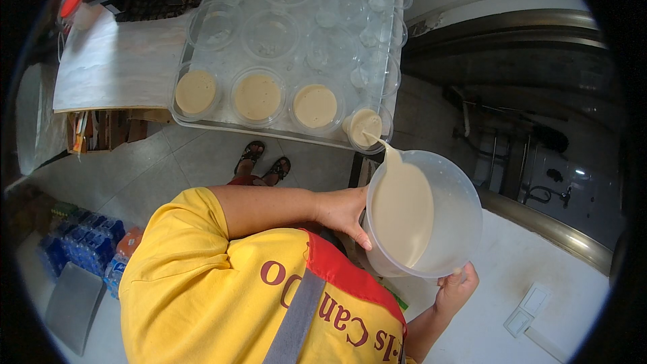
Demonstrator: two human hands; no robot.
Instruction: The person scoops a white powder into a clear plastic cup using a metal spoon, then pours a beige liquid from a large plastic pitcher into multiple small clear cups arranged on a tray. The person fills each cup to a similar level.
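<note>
My left hand [346,215] presses against the side of a translucent plastic jug [457,207], its thumb just below the rim. My right hand [457,285] grips the same jug on its opposite side, possibly by a handle that is mostly hidden. The jug tilts towards a clear plastic cup [388,129] at the near right corner of a metal tray [263,133]. A stream of beige liquid [404,207] runs from the spout into this cup, which is partly filled. To its left, three clear cups in the front row hold beige liquid [315,106].
Several rows of clear cups [270,35] without beige liquid stand farther back on the tray. Left of it is a white-covered surface [126,71] with a red-lidded container [72,2]. Packs of bottles [93,237] lie lower left. A metal-edged dark area with a tap [553,194] is right.
</note>
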